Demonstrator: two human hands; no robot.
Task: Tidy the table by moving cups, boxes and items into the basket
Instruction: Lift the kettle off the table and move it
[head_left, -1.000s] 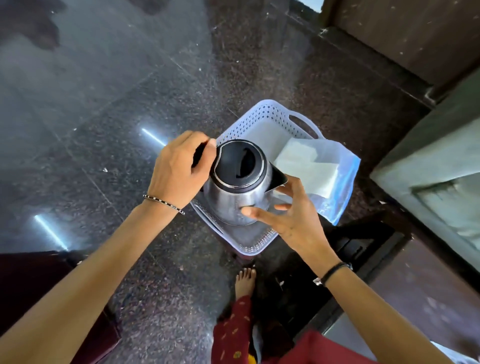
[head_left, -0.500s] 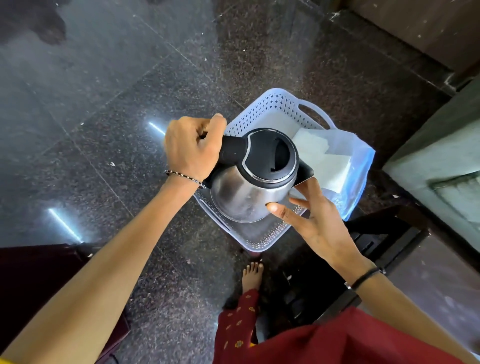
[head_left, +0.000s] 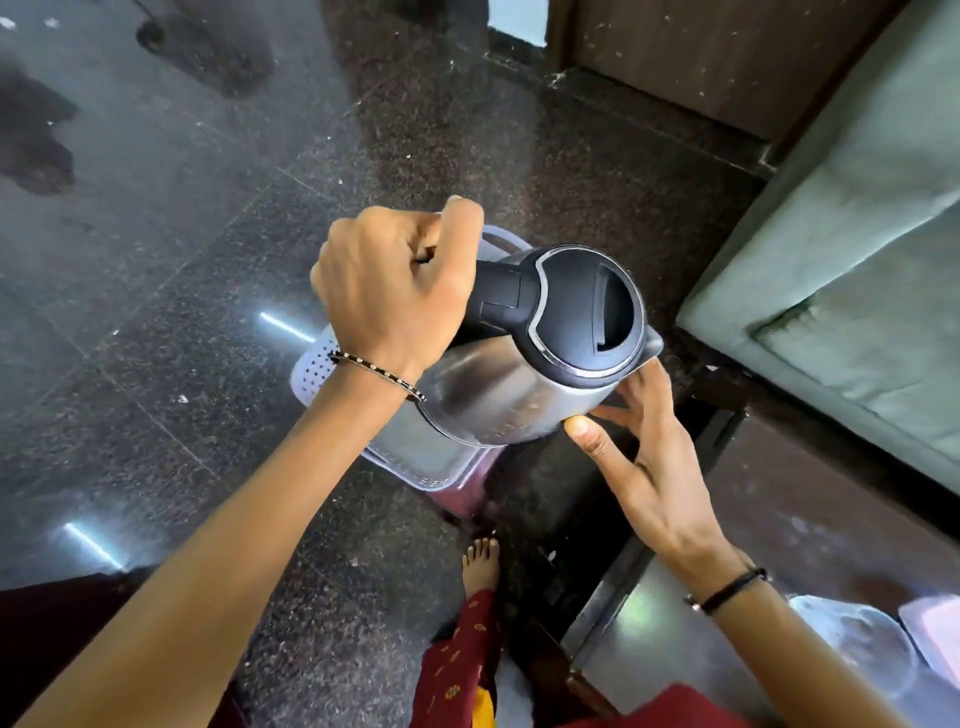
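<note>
A steel electric kettle with a black lid and black handle hangs tilted in the air above a white perforated plastic basket that stands on the floor. My left hand is closed around the kettle's handle. My right hand has its fingers spread and touches the kettle's lower right side with thumb and fingertips. The kettle and my left arm hide most of the basket; only its left wall and near corner show.
Dark polished granite floor all around. A grey-green cushioned seat stands at the right, a dark low table edge beside it. My bare foot is just below the basket. Plastic containers lie at bottom right.
The kettle has risen out of the basket and moved right, tilting over. My left hand lifted with the handle and my right hand followed under the kettle's side. The view shifted, hiding the basket's contents.
</note>
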